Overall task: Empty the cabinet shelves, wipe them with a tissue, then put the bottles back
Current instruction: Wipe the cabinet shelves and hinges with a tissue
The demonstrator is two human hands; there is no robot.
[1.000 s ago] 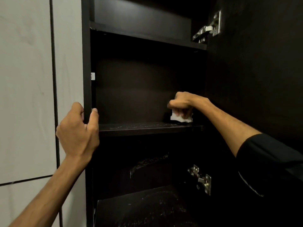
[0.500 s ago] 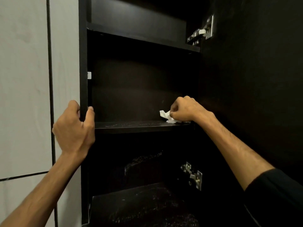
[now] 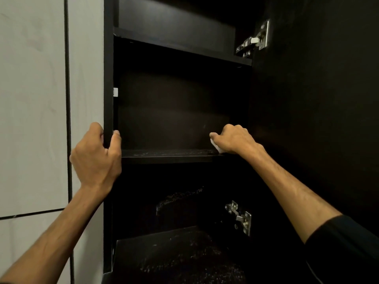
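Note:
A dark cabinet stands open in front of me with no bottles in view. My right hand (image 3: 233, 139) grips a white tissue (image 3: 217, 147) and presses it onto the right end of the middle shelf (image 3: 164, 155); only a small corner of the tissue shows under the fingers. My left hand (image 3: 96, 156) grips the cabinet's left side panel (image 3: 108, 78), thumb inside and fingers wrapped around the outer face, level with that shelf. An upper shelf (image 3: 176, 47) and a speckled lower shelf (image 3: 174, 255) are bare.
The open cabinet door (image 3: 320, 99) fills the right side, with metal hinges at the top (image 3: 254, 39) and lower down (image 3: 241, 217). Pale wall tiles (image 3: 32, 99) lie to the left of the cabinet.
My right hand shifted slightly along the right end of the middle shelf with the tissue, which is now mostly hidden under the fingers. My left hand kept its hold on the side panel.

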